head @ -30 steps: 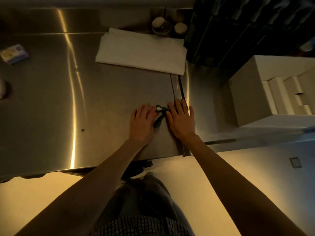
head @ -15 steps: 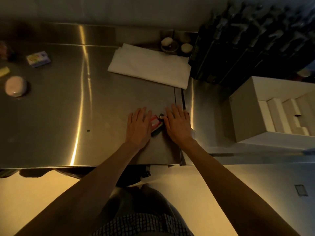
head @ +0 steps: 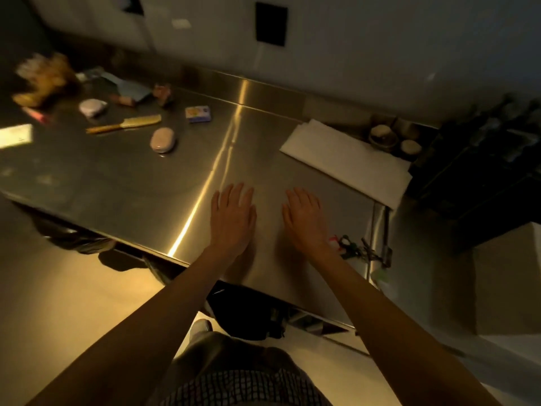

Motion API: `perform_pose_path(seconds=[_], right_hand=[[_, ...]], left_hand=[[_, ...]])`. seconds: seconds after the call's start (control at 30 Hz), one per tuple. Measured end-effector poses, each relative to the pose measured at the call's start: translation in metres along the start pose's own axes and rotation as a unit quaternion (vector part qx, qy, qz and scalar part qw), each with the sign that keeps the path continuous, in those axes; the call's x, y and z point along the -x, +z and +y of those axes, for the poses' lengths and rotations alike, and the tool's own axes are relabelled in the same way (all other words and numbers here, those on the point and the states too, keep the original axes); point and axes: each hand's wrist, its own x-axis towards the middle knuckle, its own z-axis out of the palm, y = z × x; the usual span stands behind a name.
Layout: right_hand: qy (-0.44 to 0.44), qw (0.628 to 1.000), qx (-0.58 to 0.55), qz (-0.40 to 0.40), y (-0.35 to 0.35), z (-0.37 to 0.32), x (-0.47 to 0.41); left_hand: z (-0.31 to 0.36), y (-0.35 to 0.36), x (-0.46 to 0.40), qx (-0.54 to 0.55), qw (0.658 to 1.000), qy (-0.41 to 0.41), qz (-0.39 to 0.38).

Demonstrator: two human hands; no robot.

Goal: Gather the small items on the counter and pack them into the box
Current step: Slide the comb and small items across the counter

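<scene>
The small items, among them an oval soap and a comb (long axis running left to right), lie far left on the counter. The left hand is nearer; the right hand likewise lies flat, fingers straight, holding nothing.

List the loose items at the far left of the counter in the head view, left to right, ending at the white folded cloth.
White rounded pouch → comb → pink oval soap → small blue-and-yellow box → white folded cloth.
</scene>
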Motion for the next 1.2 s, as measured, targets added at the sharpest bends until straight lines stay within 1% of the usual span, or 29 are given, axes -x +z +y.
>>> perform_pose_path(seconds=[0.1,0.33,0.47,0.6,0.73,0.97,1.13,1.2], right_hand=[[-0.021,0.999,-0.023,-0.014,0.021,-0.027,-0.011],[-0.049,0.998,-0.030,0.007,0.067,-0.093,-0.038],[-0.032,0.999,-0.030,-0.002,0.097,-0.129,-0.055],[-0.010,1.000,-0.021,0.008,0.122,-0.167,-0.076],[0.016,1.000,-0.001,-0.017,0.140,-0.201,-0.102],[0.035,0.998,0.015,-0.050,0.149,-0.235,-0.136],[0.024,0.997,0.017,-0.077,0.155,-0.238,-0.164],[0.009,0.996,0.011,-0.087,0.158,-0.236,-0.174]], left_hand=[[-0.039,-0.012,0.009,-0.015,0.999,-0.037,0.007],[-0.129,-0.027,0.013,-0.020,0.995,-0.094,-0.026],[-0.179,-0.028,0.002,-0.017,0.994,-0.102,-0.042],[-0.232,-0.030,-0.018,-0.015,0.994,-0.096,-0.056],[-0.276,-0.032,-0.040,-0.003,0.992,-0.097,-0.081],[-0.319,-0.033,-0.075,0.009,0.992,-0.076,-0.098],[-0.334,-0.037,-0.102,0.006,0.994,-0.064,-0.083],[-0.340,-0.040,-0.109,-0.006,0.996,-0.064,-0.062]])
